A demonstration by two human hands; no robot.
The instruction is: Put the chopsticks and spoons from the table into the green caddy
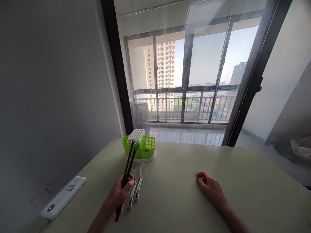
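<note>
My left hand (121, 190) is closed around dark chopsticks (130, 161), whose upper tips point at the front of a green cutlery caddy (148, 154) with a white slotted top (136, 135). Whether the tips touch the caddy I cannot tell. White spoons (138, 184) lie side by side on the table just right of that hand, their bowls toward the caddy; the leftmost is partly hidden by the hand. My right hand (210, 187) rests on the table with its fingers curled in, and nothing shows in it.
A white power strip (64, 196) lies along the table's left edge by the grey wall. Beyond the pale green table (175, 181) stands a dark-framed glass door (122, 71) onto a balcony. At the far right a blurred part of a person (300, 150) shows.
</note>
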